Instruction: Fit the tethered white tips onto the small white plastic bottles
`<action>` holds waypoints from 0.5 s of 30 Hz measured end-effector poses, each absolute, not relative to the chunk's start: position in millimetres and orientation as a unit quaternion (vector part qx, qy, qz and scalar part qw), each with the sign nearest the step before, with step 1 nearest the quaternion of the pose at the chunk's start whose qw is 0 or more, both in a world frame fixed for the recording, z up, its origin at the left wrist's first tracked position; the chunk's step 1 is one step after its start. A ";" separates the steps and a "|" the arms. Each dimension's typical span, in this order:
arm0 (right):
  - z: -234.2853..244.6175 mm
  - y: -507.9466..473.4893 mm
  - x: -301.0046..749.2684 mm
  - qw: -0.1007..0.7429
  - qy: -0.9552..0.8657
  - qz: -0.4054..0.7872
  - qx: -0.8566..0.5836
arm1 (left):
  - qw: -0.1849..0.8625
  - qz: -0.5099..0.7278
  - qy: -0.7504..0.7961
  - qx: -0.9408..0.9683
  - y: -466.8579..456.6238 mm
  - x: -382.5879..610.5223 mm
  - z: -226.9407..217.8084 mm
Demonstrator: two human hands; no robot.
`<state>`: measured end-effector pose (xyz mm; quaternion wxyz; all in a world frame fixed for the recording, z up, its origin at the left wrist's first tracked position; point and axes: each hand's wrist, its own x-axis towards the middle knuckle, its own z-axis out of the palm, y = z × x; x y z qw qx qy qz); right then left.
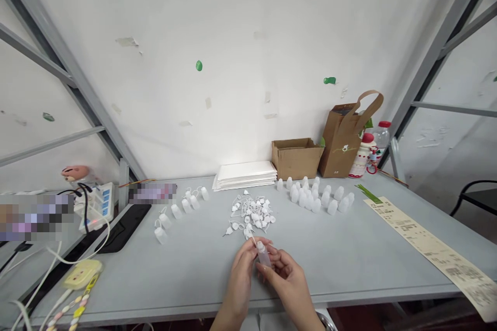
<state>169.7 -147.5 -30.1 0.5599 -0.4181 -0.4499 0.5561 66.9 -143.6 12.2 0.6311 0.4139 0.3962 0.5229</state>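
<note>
A small translucent plastic squeeze bottle (263, 255) without a cap stands slightly tilted between my hands, over the table's front part. My right hand (289, 275) is closed around its body. My left hand (244, 265) is closed beside the bottle's neck. From its fingertips sticks up a thin white cap strap (253, 239); the rest of that piece is hidden by the fingers. Just beyond my hands lies a loose pile of white caps (254, 213) with thin straps. To the left, several bottles with caps and looped straps (185, 206) stand in a slanting row.
Several uncapped bottles (310, 199) stand in a group at the right. Behind are white flat sheets (244, 175), a cardboard box (297, 159) and a brown paper bag (337, 145). A long printed paper strip (419, 243) hangs over the right front edge. A black phone (124, 228) and cables lie left.
</note>
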 end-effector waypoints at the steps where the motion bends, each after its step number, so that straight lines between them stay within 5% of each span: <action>1: -30.5 -147.4 169.7 0.560 -0.448 0.558 -0.417 | 0.633 0.524 0.398 0.407 -143.6 67.5 11.8; 15: -29.4 -147.3 170.2 0.538 -0.453 0.569 -0.426 | 0.657 0.532 0.358 0.395 -141.6 68.6 13.4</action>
